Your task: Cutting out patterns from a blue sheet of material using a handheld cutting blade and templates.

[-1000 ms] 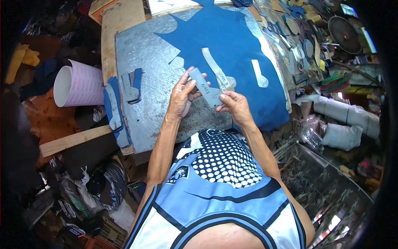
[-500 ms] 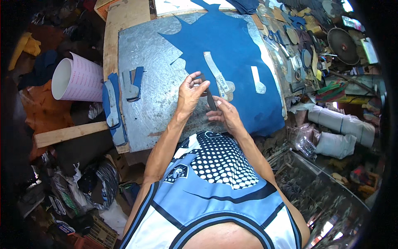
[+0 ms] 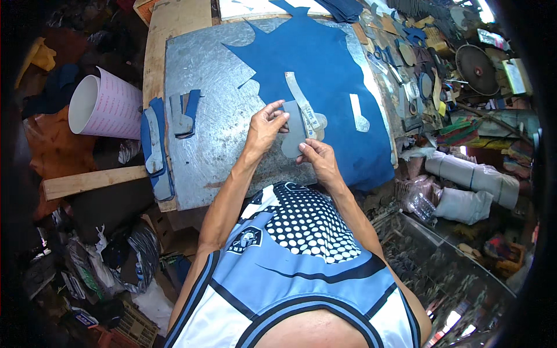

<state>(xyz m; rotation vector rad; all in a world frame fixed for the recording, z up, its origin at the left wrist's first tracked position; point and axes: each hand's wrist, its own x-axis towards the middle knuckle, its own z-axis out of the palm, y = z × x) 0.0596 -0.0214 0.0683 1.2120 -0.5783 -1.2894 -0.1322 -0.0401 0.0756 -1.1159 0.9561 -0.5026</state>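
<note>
My left hand (image 3: 266, 130) pinches the upper left edge of a flat grey piece (image 3: 293, 132), straight-sided with a rounded lower end. My right hand (image 3: 319, 158) grips its lower right corner between thumb and fingers. I cannot tell its material. Beneath and beyond the hands a large blue leather hide (image 3: 325, 58) with a jagged left edge is spread over a scratched metal sheet (image 3: 212, 69). On the hide, just right of the grey piece, lies a long curved pattern piece (image 3: 297, 91) with writing. Farther right rests a smaller pale pattern piece (image 3: 357, 110).
Blue cut pieces with grey patterns (image 3: 184, 116) lie on the metal's left side, and another stack (image 3: 155, 142) at the board's left edge. A white roll (image 3: 104, 107) stands beyond it. At right are scissors (image 3: 380, 53), a round fan-like grille (image 3: 477, 69) and wrapped rolls (image 3: 473, 180).
The piece in my hands, earlier a narrow dark strip, now shows a broad grey face. Both hands still hold it, and my right hand sits slightly lower.
</note>
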